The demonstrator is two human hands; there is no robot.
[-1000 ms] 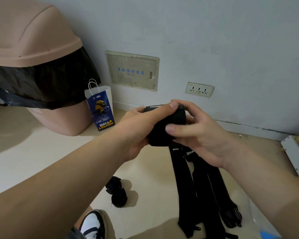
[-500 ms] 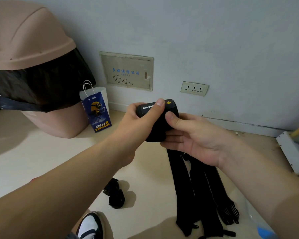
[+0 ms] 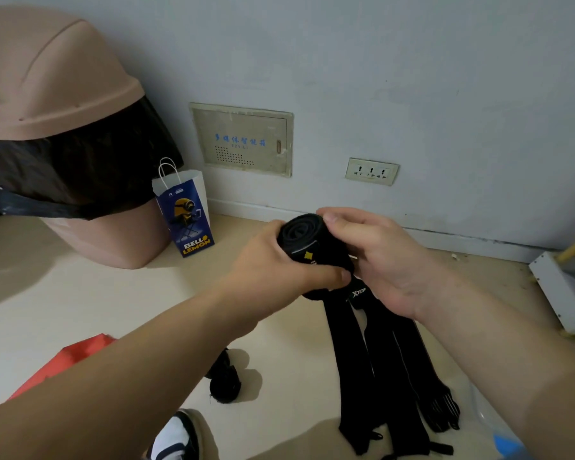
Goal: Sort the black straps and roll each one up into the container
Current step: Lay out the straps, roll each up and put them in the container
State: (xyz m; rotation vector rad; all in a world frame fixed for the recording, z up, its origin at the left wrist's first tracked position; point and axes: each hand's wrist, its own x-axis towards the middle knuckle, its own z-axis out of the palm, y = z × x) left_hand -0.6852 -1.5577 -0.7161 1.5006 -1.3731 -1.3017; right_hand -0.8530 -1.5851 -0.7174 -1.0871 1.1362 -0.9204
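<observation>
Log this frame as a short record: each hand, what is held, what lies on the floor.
left hand: grips the rolled strap from its left, thumb across the front
right hand: holds the same roll from its right
rolled strap: black, held off the floor, coiled end towards the camera
loose straps: unrolled, lying on the floor below the hands
small bundle: black, on the floor left of the loose straps
bin: pink, black liner, far left

Just below the grip of the left hand (image 3: 276,265) and right hand (image 3: 382,260), white "XTEP" stands on a flat black strap (image 3: 358,293). The rolled strap (image 3: 304,232) in the grip carries a yellow patch (image 3: 308,256) too small to read. Left of the grip, a blue paper bag (image 3: 186,215) reads "BELLO LEMON". Up-left, the wall panel (image 3: 243,141) bears blue characters "多媒体智能箱" over an illegible code.
</observation>
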